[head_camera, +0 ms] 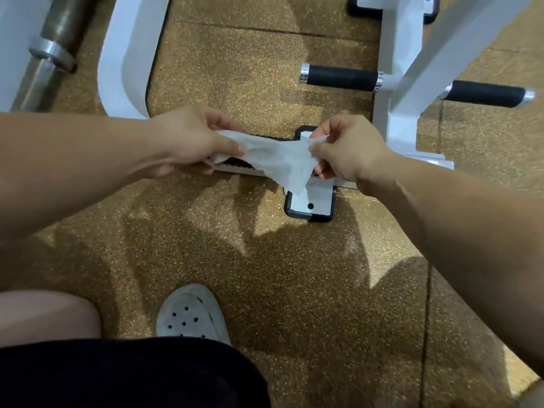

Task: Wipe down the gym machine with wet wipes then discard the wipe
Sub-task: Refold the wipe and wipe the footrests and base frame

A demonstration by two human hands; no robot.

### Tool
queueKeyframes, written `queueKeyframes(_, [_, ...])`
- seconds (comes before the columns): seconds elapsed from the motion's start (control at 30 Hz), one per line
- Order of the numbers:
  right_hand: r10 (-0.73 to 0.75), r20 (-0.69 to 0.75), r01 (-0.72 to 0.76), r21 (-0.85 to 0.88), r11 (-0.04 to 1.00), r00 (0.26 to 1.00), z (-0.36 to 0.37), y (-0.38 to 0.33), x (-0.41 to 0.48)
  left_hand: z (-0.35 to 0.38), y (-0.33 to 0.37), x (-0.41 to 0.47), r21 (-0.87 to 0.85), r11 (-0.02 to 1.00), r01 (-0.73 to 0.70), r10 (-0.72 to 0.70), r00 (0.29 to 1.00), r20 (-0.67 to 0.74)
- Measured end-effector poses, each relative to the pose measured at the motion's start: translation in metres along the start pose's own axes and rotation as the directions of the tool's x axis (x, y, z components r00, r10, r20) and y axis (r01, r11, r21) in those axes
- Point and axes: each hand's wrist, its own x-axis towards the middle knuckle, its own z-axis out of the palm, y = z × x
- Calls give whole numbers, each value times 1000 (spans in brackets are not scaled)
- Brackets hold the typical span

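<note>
No text readable anywhere, gym machine frame plain white, wet wipe unmarked

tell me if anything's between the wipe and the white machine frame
Nothing visible does. The left hand and right hand pinch the wipe stretched between them, over the frame's base plate, with only open air between.

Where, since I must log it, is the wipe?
Head view, centre: the wipe is stretched between the left hand and right hand, above the machine's foot.
</note>
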Motion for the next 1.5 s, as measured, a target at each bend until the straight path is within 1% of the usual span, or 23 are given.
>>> queueKeyframes(0.1, [-4,-43,0,-96,995,999,-2,-5,2,-13,-9,8,-53,997,-58,55,997,-45])
queueKeyframes(0.17, [-2,-77,-10,-150,989,997,-4,-4,6,-10,-16,16,-33,995,-94,90,991,-96])
queueKeyframes(0.2, [-6,-109,-16,-199,980,994,-5,-3,9,-6,-21,21,17,994,-109,111,986,-124])
queueKeyframes(0.27, [-19,-194,-46,-328,944,981,-8,0,14,1,-30,27,210,968,-134,175,966,-189])
queueKeyframes(0.33, [-44,-267,-96,-491,866,963,-9,4,14,2,-39,28,432,886,-166,282,934,-220])
queueKeyframes(0.37, [-96,-285,-96,-590,802,954,-6,6,10,0,-43,26,511,838,-190,339,916,-216])
queueKeyframes(0.4, [-215,-279,-37,-684,728,936,1,7,4,-2,-48,24,567,794,-219,394,896,-206])
queueKeyframes(0.47, [-498,-128,202,-807,555,858,22,10,-10,-6,-59,19,652,713,-256,490,848,-202])
queueKeyframes(0.5, [-547,-1,306,-828,470,837,35,12,-15,-6,-63,16,690,677,-256,520,830,-202])
queueKeyframes(0.57, [-428,223,393,-844,364,876,60,18,-18,-8,-69,11,746,630,-214,487,858,-165])
queueKeyframes(0.6, [-329,270,381,-860,341,905,71,22,-16,-10,-73,10,778,601,-183,426,897,-118])
queueKeyframes(0.67, [-235,267,332,-892,307,935,93,24,-6,-12,-81,10,840,525,-134,279,960,-21])
queueKeyframes(0.73, [-240,287,347,-899,266,927,114,17,5,-20,-88,11,858,500,-118,187,982,26])
queueKeyframes(0.8, [-271,324,392,-885,251,906,129,7,11,-29,-92,11,852,504,-139,178,983,55])
queueKeyframes(0.9, [-280,329,403,-874,270,902,118,13,6,-30,-95,10,882,444,-155,223,973,59])
queueKeyframes(0.97, [-241,251,317,-903,292,937,93,30,-9,-24,-101,8,893,429,-138,233,972,38])
queueKeyframes(1.03, [-169,118,168,-933,319,978,70,49,-26,-19,-107,6,906,402,-134,246,969,34])
queueKeyframes(1.13, [-100,7,40,-941,336,995,68,50,-33,-23,-109,6,909,389,-150,242,969,57])
queueKeyframes(1.2, [-119,43,78,-949,307,992,94,35,-21,-28,-106,7,894,413,-173,235,969,79])
queueKeyframes(1.27, [-172,157,199,-944,264,972,128,12,-3,-33,-105,7,887,423,-185,267,961,73])
queueKeyframes(1.4, [-227,389,437,-871,225,893,162,-21,20,-45,-119,4,929,349,-121,284,959,18])
queueKeyframes(1.47, [-233,399,446,-870,208,887,148,-11,14,-48,-127,4,933,345,-105,262,965,12])
queueKeyframes(1.5, [-243,365,419,-880,226,899,136,-1,7,-48,-129,4,931,348,-107,259,966,15])
